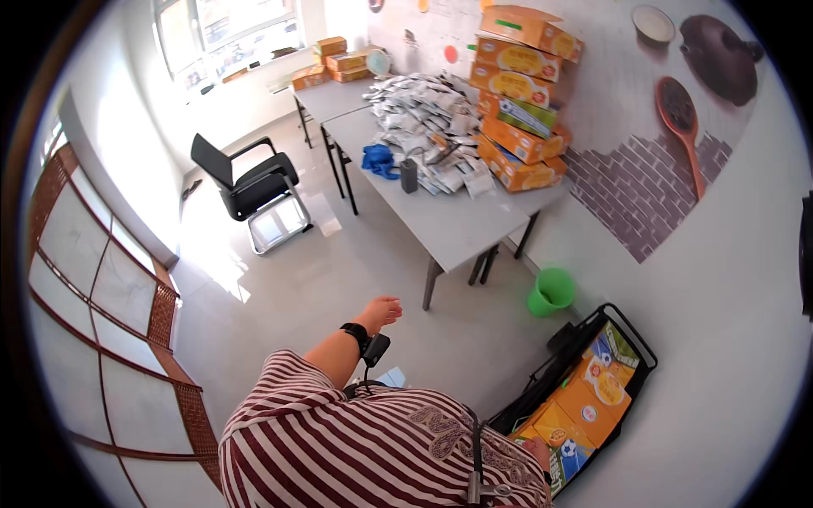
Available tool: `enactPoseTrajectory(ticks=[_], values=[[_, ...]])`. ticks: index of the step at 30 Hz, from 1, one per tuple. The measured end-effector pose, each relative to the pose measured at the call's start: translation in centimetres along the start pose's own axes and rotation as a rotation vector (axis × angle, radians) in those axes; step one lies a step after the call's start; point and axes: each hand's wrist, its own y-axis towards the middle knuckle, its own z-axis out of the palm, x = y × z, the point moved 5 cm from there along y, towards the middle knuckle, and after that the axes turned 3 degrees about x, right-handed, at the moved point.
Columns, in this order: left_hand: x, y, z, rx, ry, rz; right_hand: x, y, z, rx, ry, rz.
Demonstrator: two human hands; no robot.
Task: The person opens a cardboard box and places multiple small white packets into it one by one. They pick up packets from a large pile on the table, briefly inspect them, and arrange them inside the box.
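My left hand is held out over the floor, empty, with its fingers apart and slightly bent; a dark band and a small device are strapped to that wrist. My right hand is low at the right, mostly hidden by my striped top, beside orange cartons lying in a black-framed trolley; whether it grips one I cannot tell.
Grey tables hold a heap of white packets, stacked orange cartons, a blue bag and a dark block. A black chair stands left; a green bin sits by the wall; a wood-framed screen lines the left.
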Motion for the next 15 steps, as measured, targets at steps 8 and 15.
enactPoseTrajectory(ticks=[8, 15], values=[[3.2, -4.1, -21.7, -0.274, -0.491, 0.029, -0.5, 7.0, 12.6, -0.142, -0.323, 0.153], [4.1, -9.5, -38.8, -0.389, -0.791, 0.179, -4.2, 10.2, 31.0, 0.021, -0.579, 0.256]])
